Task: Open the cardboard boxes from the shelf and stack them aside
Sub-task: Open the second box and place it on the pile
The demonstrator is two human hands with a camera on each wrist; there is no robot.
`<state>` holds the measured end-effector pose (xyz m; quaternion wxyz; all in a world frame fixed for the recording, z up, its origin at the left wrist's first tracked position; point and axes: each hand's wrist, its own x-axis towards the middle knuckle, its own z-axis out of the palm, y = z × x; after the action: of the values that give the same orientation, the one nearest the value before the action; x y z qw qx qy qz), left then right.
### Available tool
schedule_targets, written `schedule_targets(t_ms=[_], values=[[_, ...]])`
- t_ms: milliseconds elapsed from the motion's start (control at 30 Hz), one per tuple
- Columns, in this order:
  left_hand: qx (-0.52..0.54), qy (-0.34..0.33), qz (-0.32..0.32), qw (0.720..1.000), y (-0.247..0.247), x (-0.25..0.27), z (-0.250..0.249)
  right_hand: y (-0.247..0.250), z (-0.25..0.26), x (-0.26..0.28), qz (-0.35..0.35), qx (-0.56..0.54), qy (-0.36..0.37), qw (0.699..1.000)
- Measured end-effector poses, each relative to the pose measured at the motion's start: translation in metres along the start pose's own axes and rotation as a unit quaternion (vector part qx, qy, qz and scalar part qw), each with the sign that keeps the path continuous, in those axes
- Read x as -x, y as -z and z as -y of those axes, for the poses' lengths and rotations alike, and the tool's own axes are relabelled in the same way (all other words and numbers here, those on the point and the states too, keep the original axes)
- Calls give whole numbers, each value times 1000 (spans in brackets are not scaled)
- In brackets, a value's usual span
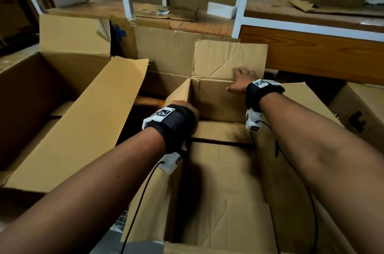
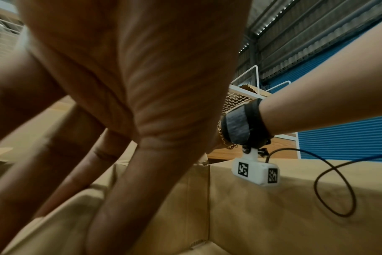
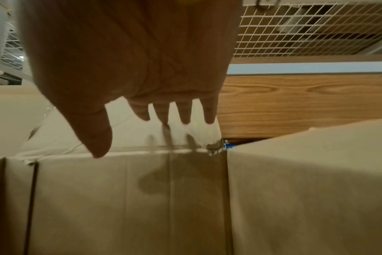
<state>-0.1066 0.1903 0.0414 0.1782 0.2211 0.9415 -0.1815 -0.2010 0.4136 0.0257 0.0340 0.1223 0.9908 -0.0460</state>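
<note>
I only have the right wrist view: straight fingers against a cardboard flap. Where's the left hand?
Observer: The left hand is at the top of the open cardboard box's left wall, fingers reaching down inside.
Operator: Is my flap folded right back?
Observer: No, the far flap stands nearly upright, with the right hand pressing on it.
Operator: Anything beside us?
Observer: A second open box sits on the left.

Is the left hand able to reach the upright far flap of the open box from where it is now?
Probably yes. The left hand sits at the box's left wall, the far flap stands just beyond, and nothing lies between; the right hand already presses on it.
</note>
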Motion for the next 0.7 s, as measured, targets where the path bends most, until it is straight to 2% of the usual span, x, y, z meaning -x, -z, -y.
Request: schedule_targets(t_ms=[200, 300, 367, 467, 700], values=[[11, 4, -8, 1000, -2, 6, 5, 16, -3, 22, 40, 27, 6, 999], [29, 12, -21, 999, -3, 21, 8, 19, -16, 50, 87, 37, 5, 996], [53, 25, -5, 998, -1, 34, 10, 21, -26, 73, 126, 48, -6, 991], [87, 37, 19, 995, -5, 67, 5, 22, -44, 120, 183, 31, -1, 983], [127, 50, 12, 991, -45, 143, -20, 33, -66, 247, 211, 5, 16, 977]])
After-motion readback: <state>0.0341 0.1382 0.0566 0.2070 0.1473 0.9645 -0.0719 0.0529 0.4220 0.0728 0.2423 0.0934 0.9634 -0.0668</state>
